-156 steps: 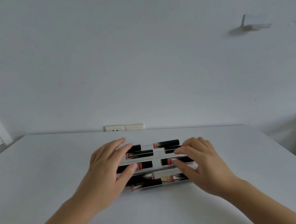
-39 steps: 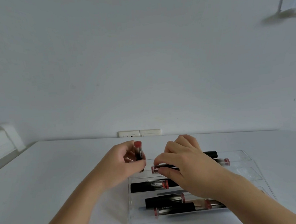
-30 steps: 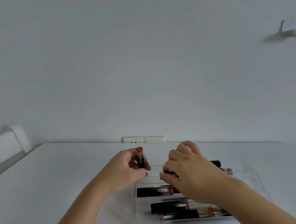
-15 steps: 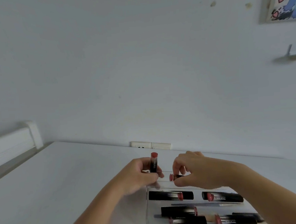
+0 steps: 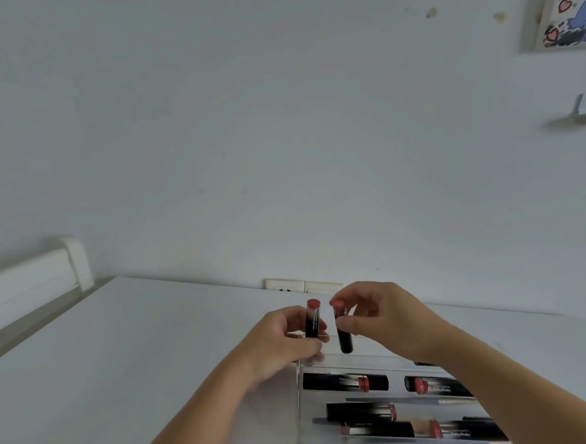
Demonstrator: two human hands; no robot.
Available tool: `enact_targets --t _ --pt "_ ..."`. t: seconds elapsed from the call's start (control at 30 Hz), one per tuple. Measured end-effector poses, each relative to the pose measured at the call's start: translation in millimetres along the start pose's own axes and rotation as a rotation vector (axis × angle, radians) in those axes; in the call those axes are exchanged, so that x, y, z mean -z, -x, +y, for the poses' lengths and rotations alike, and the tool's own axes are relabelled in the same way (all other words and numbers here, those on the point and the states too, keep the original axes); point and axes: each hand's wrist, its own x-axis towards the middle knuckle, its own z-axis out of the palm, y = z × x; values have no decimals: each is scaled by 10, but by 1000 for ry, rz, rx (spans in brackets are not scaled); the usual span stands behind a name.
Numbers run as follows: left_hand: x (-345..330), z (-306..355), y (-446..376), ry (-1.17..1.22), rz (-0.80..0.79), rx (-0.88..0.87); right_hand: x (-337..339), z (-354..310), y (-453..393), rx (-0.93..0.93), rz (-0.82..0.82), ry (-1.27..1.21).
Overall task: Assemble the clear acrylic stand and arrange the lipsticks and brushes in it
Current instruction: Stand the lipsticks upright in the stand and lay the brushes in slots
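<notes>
White worktop (image 5: 128, 352), wide, bare at left, set against a plain wall; clear acrylic stand (image 5: 300, 403), tiered, lying near the lower right of view, its left wall edge-on and its rows carrying several black lipsticks laid flat, among them one in the upper row (image 5: 344, 383), with a slim grey brush handle (image 5: 408, 396) between rows; left hand (image 5: 285, 342), fingers curled round a black lipstick with red cap (image 5: 313, 318), held upright just above the stand's back left corner; right hand (image 5: 383, 316), thumb and fingers pinching a second black lipstick (image 5: 343, 332) near its red top, body hanging upright, just beside the first and not touching it; step in hand, judged: standing both tubes in the back row; advice: lower each straight down, keep it upright until it seats, release one at a time, steady the light stand so the flat lipsticks do not roll.
</notes>
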Motion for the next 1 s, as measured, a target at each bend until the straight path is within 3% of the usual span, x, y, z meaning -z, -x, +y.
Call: enact_targets --t 0.13,0.4,0.77,1.0 --pt "-7 -20 -8 53 -5 -4 -105 -11 24 -15 98 -129" --pt "-33 -65 -76 88 17 -45 -192 -24 -15 -23 78 -35" --pt "-79 -105 -111 136 28 -60 -315 60 -98 -73 174 -41" --pt "-67 -112 -102 119 32 -63 -298 81 -91 -47 126 -25"
